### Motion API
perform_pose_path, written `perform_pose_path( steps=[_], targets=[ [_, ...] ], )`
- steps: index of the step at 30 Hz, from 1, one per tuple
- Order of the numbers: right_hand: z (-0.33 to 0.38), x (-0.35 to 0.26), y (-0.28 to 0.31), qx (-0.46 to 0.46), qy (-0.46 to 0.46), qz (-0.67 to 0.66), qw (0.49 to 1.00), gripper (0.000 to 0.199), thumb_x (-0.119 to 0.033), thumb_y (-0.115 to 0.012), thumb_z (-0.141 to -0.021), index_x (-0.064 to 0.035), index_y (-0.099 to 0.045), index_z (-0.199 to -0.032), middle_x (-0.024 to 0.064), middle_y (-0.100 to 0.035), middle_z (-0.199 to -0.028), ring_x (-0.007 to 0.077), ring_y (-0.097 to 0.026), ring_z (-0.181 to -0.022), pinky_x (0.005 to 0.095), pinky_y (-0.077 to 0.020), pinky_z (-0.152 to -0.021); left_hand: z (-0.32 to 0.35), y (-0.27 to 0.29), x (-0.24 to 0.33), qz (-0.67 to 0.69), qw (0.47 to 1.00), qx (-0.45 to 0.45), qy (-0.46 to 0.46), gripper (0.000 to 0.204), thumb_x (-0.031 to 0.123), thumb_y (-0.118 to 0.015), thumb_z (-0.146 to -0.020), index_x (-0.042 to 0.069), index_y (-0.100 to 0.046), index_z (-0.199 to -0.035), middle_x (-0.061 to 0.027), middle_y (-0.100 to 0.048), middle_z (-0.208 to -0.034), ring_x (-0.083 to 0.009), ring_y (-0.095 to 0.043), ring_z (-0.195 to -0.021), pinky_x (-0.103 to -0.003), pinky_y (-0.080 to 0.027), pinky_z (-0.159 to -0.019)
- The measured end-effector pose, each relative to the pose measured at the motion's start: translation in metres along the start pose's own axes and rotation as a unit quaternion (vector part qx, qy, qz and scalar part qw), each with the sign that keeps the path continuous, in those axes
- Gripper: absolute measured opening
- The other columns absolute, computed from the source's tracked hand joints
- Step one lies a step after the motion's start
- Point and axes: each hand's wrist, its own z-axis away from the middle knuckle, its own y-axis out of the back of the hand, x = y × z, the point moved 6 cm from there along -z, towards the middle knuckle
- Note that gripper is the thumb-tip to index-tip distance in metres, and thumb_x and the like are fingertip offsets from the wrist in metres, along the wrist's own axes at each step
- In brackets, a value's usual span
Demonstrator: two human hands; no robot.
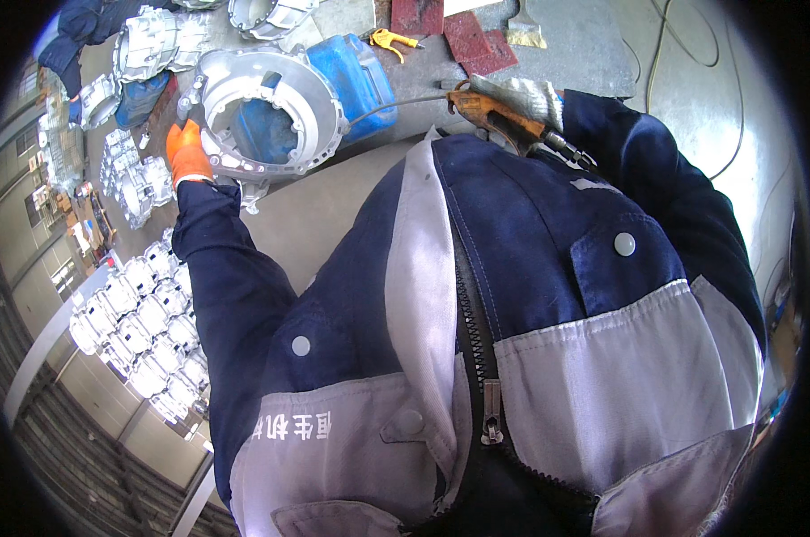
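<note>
A large round cast-metal housing (320, 112) with a wide central opening rests on the bench in front of me, to the left. My left hand (188, 154), in an orange glove, grips its left edge near the flange; the fingertips are partly hidden. My right hand (532, 100), in a whitish knit glove, is closed around an orange air-powered hand tool (490, 114). A thin shaft extends from the tool toward the housing's right rim. At the tool's other end is a metal fitting (566, 148).
A blue plastic container (356, 80) stands right behind the housing. A yellow air blow gun (394, 41), dark red abrasive pads (467, 40) and a paintbrush (525, 27) lie on the bench. More castings (145, 45) and another person's dark sleeve (60, 58) are at far left.
</note>
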Motion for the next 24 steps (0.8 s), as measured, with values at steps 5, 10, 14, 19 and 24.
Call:
perform_pose_path(
  steps=[5, 10, 14, 19, 24],
  targets=[
    [-0.004, 0.004, 0.0, -0.018, -0.019, -0.023, 0.999, 0.051, -0.043, -0.052, -0.086, -0.0034, -0.046, -0.119, 0.012, -0.056, -0.093, 0.0114, -0.059, -0.071, 0.0196, -0.0532, -0.061, 0.014, 0.006, 0.026, -0.045, 0.999, 0.003, 0.02, 0.032, 0.026, -0.063, -0.076, 0.002, -0.064, -0.096, -0.0016, -0.061, -0.076, -0.0117, -0.051, -0.067, -0.029, -0.041, -0.06],
    [-0.005, 0.011, 0.008, 0.038, -0.041, -0.004, 0.998, 0.052, -0.043, -0.051, -0.087, -0.0045, -0.046, -0.12, 0.0121, -0.055, -0.095, 0.0114, -0.059, -0.073, 0.0192, -0.053, -0.061, 0.019, 0.003, 0.026, -0.079, 0.993, -0.047, 0.078, 0.047, 0.031, -0.059, -0.079, -0.004, -0.054, -0.11, -0.0114, -0.059, -0.1, -0.02, -0.053, -0.088, -0.032, -0.041, -0.077],
    [-0.007, 0.019, 0.013, 0.069, -0.079, -0.027, 0.994, 0.05, -0.042, -0.051, -0.087, -0.0047, -0.046, -0.12, 0.0116, -0.056, -0.093, 0.0107, -0.059, -0.068, 0.0186, -0.0527, -0.058, 0.013, 0.01, 0.015, -0.06, 0.998, 0.011, 0.027, 0.036, 0.028, -0.063, -0.075, 0.0, -0.063, -0.097, -0.0045, -0.062, -0.075, -0.014, -0.052, -0.067, -0.031, -0.042, -0.061],
    [-0.011, -0.005, -0.004, -0.013, 0.0, 0.114, 0.993, 0.051, -0.041, -0.05, -0.088, -0.0054, -0.043, -0.124, 0.0109, -0.057, -0.09, 0.0102, -0.06, -0.064, 0.0186, -0.0526, -0.055, 0.001, 0.01, -0.004, -0.014, 0.998, 0.022, 0.05, 0.039, 0.028, -0.065, -0.074, -0.002, -0.061, -0.098, -0.0076, -0.063, -0.082, -0.0167, -0.054, -0.07, -0.032, -0.043, -0.064],
    [-0.014, -0.058, -0.029, 0.041, 0.067, 0.143, 0.987, 0.055, -0.049, -0.045, -0.087, -0.0056, -0.045, -0.12, 0.0122, -0.061, -0.081, 0.0145, -0.064, -0.063, 0.0254, -0.0554, -0.056, -0.004, 0.009, 0.001, -0.074, 0.997, 0.028, -0.017, 0.041, 0.028, -0.065, -0.074, -0.003, -0.06, -0.1, -0.0079, -0.063, -0.086, -0.0164, -0.055, -0.073, -0.031, -0.043, -0.067]
  ],
)
